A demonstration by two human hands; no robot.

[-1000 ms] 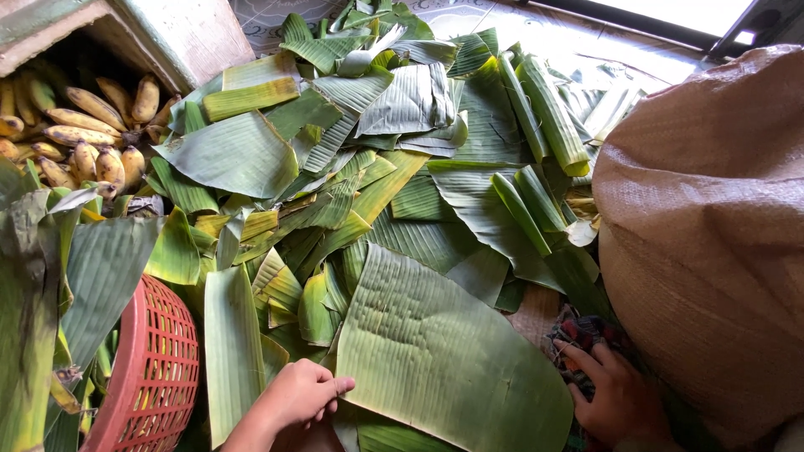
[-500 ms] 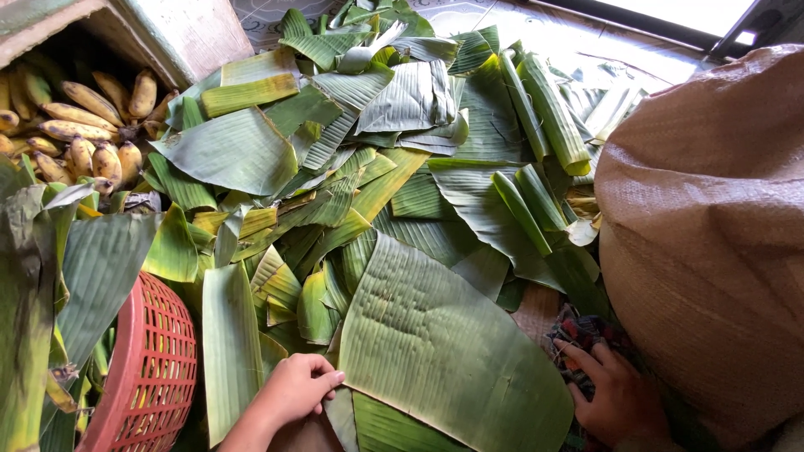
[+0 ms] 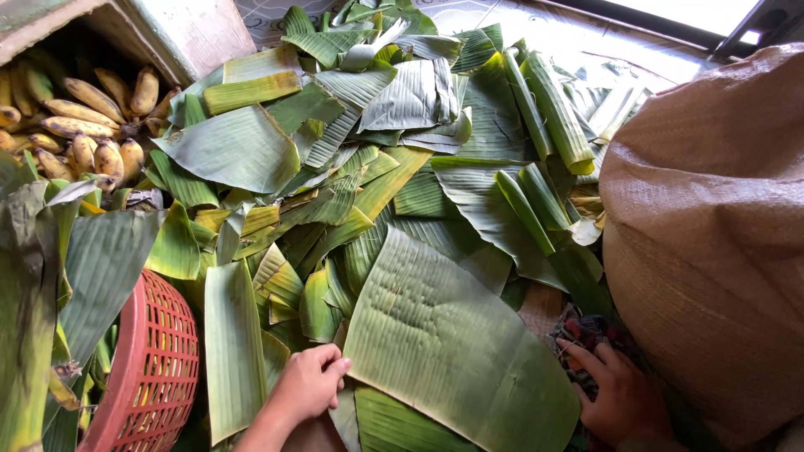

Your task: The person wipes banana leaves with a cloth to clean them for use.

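Note:
A big flat banana leaf piece (image 3: 452, 343) lies on top of a heap of cut banana leaves (image 3: 360, 151) spread over the floor. My left hand (image 3: 308, 383) rests at the near left edge of that big piece, fingers curled on the leaf edge. My right hand (image 3: 620, 393) is at the lower right, fingers spread on a dark patterned cloth (image 3: 586, 331) beside the leaf. It holds nothing that I can see.
A red plastic basket (image 3: 146, 377) stands at the lower left with long leaves (image 3: 92, 268) draped over it. Ripe bananas (image 3: 79, 117) lie at the upper left under a box edge. A large brown woven sack (image 3: 712, 234) fills the right side.
The big leaf piece has shifted slightly. My left hand has drawn back a little along its near edge. My right hand stays in place.

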